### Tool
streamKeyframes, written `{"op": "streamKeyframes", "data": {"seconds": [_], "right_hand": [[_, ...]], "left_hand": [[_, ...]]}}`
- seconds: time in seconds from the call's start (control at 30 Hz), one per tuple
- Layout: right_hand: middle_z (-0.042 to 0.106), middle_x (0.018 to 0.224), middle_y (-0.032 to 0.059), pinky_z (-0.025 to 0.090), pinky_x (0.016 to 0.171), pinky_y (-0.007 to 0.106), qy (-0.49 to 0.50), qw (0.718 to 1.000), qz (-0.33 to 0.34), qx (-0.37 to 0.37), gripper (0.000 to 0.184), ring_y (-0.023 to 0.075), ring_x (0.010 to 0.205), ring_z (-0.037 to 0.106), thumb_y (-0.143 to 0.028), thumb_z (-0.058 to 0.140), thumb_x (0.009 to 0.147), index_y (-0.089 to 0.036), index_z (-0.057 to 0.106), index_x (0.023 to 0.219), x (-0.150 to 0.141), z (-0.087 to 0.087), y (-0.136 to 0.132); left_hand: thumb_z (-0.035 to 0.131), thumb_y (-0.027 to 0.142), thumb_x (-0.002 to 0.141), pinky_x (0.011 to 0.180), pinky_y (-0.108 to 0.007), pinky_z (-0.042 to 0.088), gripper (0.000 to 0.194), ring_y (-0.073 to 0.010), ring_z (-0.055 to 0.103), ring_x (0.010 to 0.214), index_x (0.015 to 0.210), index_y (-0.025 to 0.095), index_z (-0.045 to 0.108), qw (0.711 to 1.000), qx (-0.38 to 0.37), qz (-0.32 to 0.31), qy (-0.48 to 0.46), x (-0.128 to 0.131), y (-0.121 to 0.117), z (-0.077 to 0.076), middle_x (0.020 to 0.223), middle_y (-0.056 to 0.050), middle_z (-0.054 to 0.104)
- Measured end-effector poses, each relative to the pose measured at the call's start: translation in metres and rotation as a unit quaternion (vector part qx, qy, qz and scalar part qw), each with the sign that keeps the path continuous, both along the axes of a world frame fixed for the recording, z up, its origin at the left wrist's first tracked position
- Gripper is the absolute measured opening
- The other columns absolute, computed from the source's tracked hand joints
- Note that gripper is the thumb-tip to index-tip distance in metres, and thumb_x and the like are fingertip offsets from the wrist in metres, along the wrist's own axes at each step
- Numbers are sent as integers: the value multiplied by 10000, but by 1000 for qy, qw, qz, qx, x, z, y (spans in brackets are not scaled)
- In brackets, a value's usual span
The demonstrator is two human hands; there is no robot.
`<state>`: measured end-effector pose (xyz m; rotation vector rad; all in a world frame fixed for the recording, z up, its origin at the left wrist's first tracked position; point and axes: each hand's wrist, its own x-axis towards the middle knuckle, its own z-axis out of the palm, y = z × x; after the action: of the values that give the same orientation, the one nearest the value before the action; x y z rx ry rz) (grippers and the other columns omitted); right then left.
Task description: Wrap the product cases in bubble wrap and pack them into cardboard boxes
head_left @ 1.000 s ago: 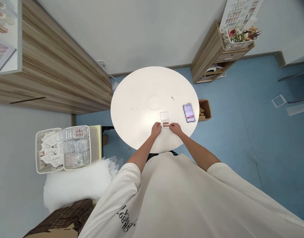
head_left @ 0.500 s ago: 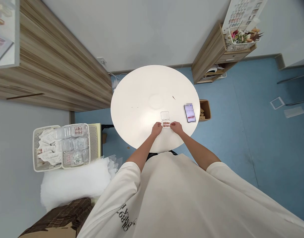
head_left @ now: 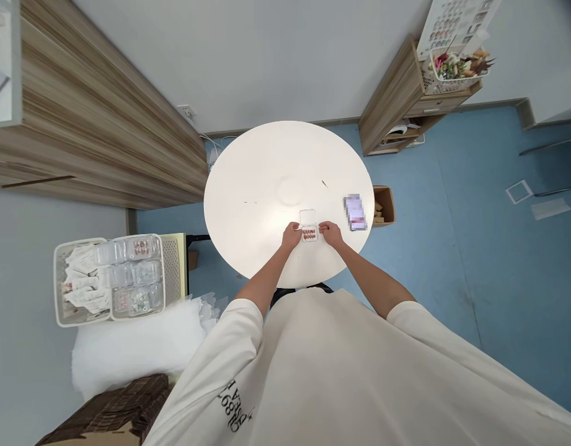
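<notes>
A small clear plastic box (head_left: 309,235) lies on the white round table (head_left: 248,167) in front of me. Its clear lid (head_left: 307,217) is folded back, away from my body. Two rows of small reddish-brown pieces that look like press-on nails (head_left: 309,231) fill the tray part. My left hand (head_left: 292,236) is at the box's left edge, with its fingertips closed on that edge. Just off the right edge is my right hand (head_left: 331,235), its thumb and fingers slightly apart and nothing visible in them.
A phone-like item (head_left: 355,212), blurred out, lies at the table's right side. To the left stand white baskets (head_left: 167,272) with clear boxes and papers. An open cardboard box (head_left: 384,205) sits beyond the table's right edge. Wooden cabinets (head_left: 141,118) flank the table.
My right hand has come slightly away from the box's right edge, its fingers parting. My left hand remains at the left edge. The whole view has shifted a little.
</notes>
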<state>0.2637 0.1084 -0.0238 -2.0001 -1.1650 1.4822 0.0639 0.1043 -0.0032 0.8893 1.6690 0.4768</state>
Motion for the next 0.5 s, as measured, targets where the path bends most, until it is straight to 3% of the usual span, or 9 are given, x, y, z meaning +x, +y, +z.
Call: {"op": "streamKeyframes", "data": {"seconds": [0.13,0.23,0.5], "right_hand": [[679,1285,78,496,1048,360,53,998,-33,27,451,195,1158,655,-144,514,765,-200,657,1189,-9,-3,14],[594,1424,108,468,1093,373,103,994,-42,17,572,208,1271,594,-168,530,788,-179,566,1358,-19,0,21],[516,1490,125,467,1099,409,86,996,4,-1,736,254,1333,525,-237,552,797,-176,412,1517,-21,23,30]], "left_hand": [[611,148,807,1020,-330,443,397,-211,597,1212,1199,202,578,999,11,30,-19,1,16,-6,1382,-116,597],[587,138,807,1040,-331,440,457,-206,579,1250,1259,195,552,998,18,43,-49,4,23,-10,1400,-120,585],[590,147,773,931,-328,510,672,-221,608,1187,1428,212,452,994,-5,58,-88,3,32,-4,1397,-124,553]]}}
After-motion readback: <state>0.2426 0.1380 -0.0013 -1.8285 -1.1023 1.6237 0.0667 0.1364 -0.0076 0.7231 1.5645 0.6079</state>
